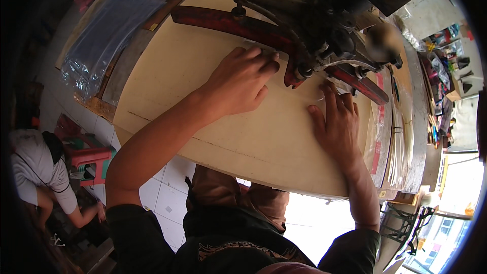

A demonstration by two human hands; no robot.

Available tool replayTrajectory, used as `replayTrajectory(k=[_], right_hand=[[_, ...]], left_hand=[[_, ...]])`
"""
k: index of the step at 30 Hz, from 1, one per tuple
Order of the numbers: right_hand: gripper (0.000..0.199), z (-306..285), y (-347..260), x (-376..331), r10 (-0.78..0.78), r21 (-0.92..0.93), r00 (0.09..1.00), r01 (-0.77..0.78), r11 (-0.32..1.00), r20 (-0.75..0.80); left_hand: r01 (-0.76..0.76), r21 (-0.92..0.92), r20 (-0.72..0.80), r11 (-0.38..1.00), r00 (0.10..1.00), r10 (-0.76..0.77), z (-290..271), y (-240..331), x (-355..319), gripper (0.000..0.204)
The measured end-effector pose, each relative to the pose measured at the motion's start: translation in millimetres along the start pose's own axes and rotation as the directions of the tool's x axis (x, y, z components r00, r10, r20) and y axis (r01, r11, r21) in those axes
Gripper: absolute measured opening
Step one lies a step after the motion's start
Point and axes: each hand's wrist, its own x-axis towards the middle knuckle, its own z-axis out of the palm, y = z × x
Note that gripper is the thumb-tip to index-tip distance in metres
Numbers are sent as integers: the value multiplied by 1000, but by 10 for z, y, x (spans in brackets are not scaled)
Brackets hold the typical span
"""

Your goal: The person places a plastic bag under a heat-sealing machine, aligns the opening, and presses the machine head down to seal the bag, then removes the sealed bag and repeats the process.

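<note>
A cream-coloured board (253,142) with a curved look spreads in front of me. Across its far part runs a dark metal machine (324,25) with a long, worn red bar (228,24). My left hand (243,78) rests on the board just near side of the bar, its fingers curled; what they hold, if anything, is hidden. My right hand (337,119) lies on the board near the bar's right part, fingers stretched forward and thumb apart. Clear, shiny film (315,82) shows by its fingertips, partly under the machine.
Clear plastic sheets (114,25) lie stacked at the left. Thin white strips (398,147) run along the right side. Cluttered shelves (446,76) stand farther right. At lower left, another person (45,172) bends beside a red and green stool (89,157).
</note>
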Motion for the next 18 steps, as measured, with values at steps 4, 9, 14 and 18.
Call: replayTrajectory(k=[4, 9, 14, 18], right_hand=[[50, -16, 6, -15, 10, -8, 1000, -10, 1000, -3], [51, -4, 14, -50, 25, 11, 999, -25, 1000, -20], [53, -32, 7, -83, 45, 13, 999, -45, 999, -22], [53, -49, 19, -110, 31, 17, 999, -30, 999, -23]], left_hand=[[-6, -6, 12, 1000, 1000, 6, 0, -2, 19, 51], [-6, -21, 5, 1000, 1000, 6, -10, 5, 22, 51], [-5, -29, 6, 1000, 1000, 5, -37, 12, 38, 48], [-8, -29, 14, 1000, 1000, 9, -42, 18, 51, 47]])
